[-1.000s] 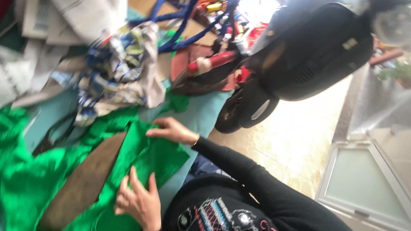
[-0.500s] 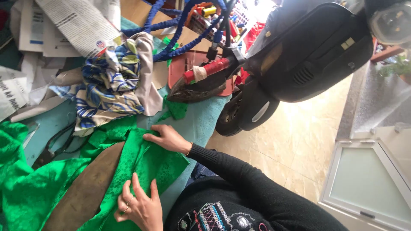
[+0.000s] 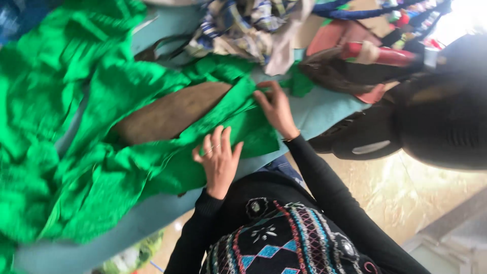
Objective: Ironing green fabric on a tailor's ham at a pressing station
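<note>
A large bright green fabric (image 3: 101,152) lies crumpled over a light blue table (image 3: 324,109). A brown, pointed pattern piece (image 3: 172,114) rests on it, partly under a green fold. My left hand (image 3: 219,158), a ring on one finger, lies flat with spread fingers on the fabric near the table's front edge. My right hand (image 3: 276,109) is a little further in, its fingertips curled on the fabric's folded edge beside the brown piece's tip. Black sleeves cover both of my arms.
A blue-and-white patterned cloth (image 3: 243,25) is heaped at the table's far side, with dark looped handles (image 3: 157,48) beside it. A red-brown bag (image 3: 365,56) and blue cords (image 3: 355,12) lie to the right. A black scooter body (image 3: 441,111) stands close by on the tan floor.
The view has swung and closed in on the table. My left hand has slid up the fabric towards my right hand, which stays at the folded edge.
</note>
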